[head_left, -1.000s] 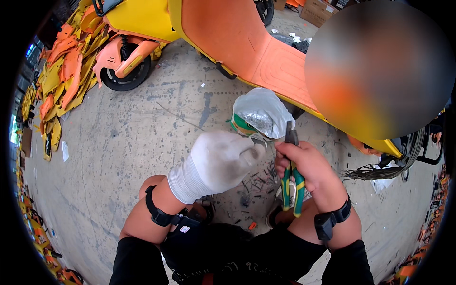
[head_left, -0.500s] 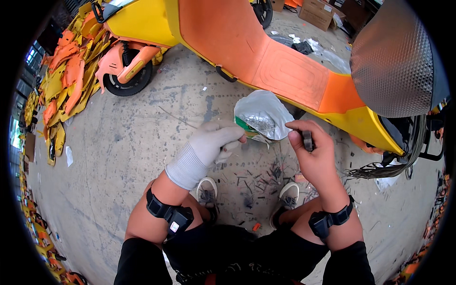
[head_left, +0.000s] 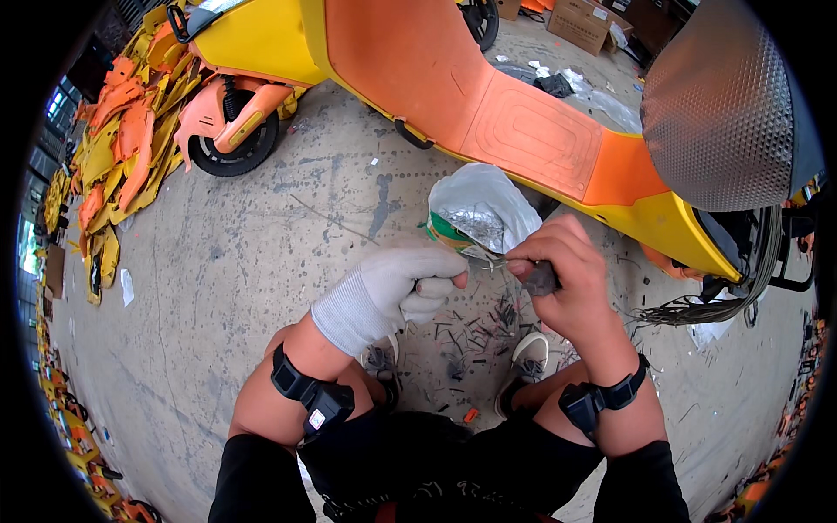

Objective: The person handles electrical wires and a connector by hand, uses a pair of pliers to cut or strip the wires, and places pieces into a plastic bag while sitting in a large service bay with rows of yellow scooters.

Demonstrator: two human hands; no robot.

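My left hand (head_left: 392,286), in a pale grey knitted glove with a bare fingertip showing, is curled closed in front of me. Whatever it may hold is hidden. My bare right hand (head_left: 568,272) grips a small dark grey object (head_left: 541,278) between thumb and fingers; its kind is unclear. A thin dark sliver (head_left: 490,251) sticks out from the right fingertips toward the left hand. Just beyond both hands stands a tub (head_left: 446,231) with green on its side, lined with a whitish plastic bag (head_left: 506,202) and holding shiny silvery scraps.
An orange and yellow scooter (head_left: 532,139) stretches across the far side, with a bundle of dark wires (head_left: 741,301) hanging at its right end. Orange and yellow panels (head_left: 122,148) are heaped at left. Dark scraps (head_left: 475,336) litter the floor between my shoes. Cardboard boxes (head_left: 580,24) stand behind.
My right hand has turned and its fingers have closed more around the dark object. My left hand has shifted slightly right and nearer, its index finger now stretched further toward the right hand.
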